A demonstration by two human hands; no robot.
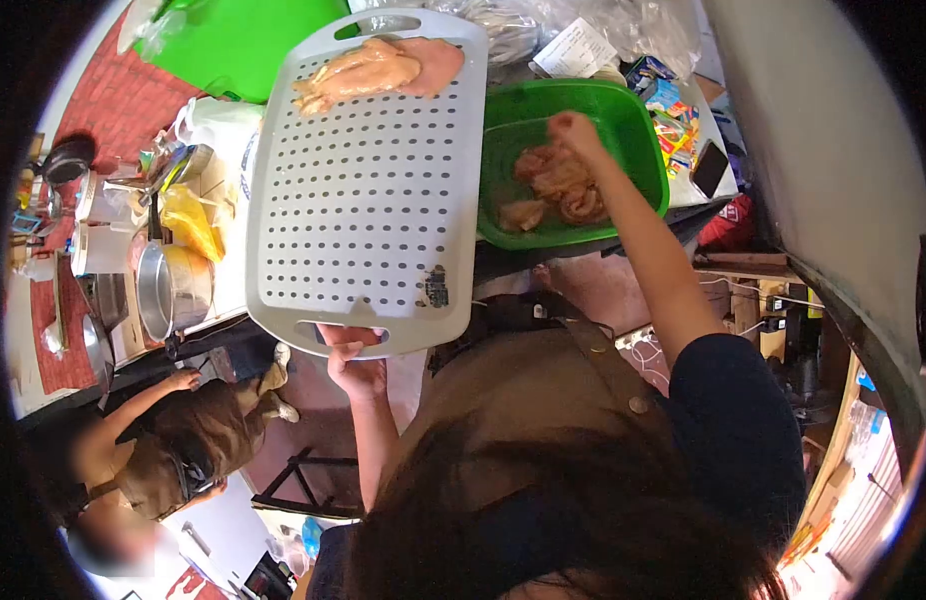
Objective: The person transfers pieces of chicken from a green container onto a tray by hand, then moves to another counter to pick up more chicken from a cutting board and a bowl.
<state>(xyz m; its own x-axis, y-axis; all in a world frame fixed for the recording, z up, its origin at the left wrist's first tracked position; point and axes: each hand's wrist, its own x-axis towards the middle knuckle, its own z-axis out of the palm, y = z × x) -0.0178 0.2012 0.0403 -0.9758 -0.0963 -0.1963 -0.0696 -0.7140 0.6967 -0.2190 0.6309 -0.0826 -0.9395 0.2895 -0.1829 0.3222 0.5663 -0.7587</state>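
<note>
My left hand (pixel 356 372) is closed around the near handle of a light grey perforated tray (pixel 358 200), with fingers through the handle slot. Flat pieces of raw chicken (pixel 368 75) lie at the tray's far end. To the right of the tray stands a green plastic basin (pixel 648 150), its rim close to the tray's edge. More raw chicken pieces (pixel 558 185) are heaped inside the basin. Over the heap's far side is my right hand (pixel 575 132), its fingers curled in. Whatever it may hold is hidden.
A pot (pixel 168 285) and a yellow bag (pixel 191 222) sit left of the tray. Behind the basin are a paper slip (pixel 575 48) and plastic bags (pixel 643 30). A phone (pixel 710 170) lies to the right. Another person (pixel 198 440) stands at lower left.
</note>
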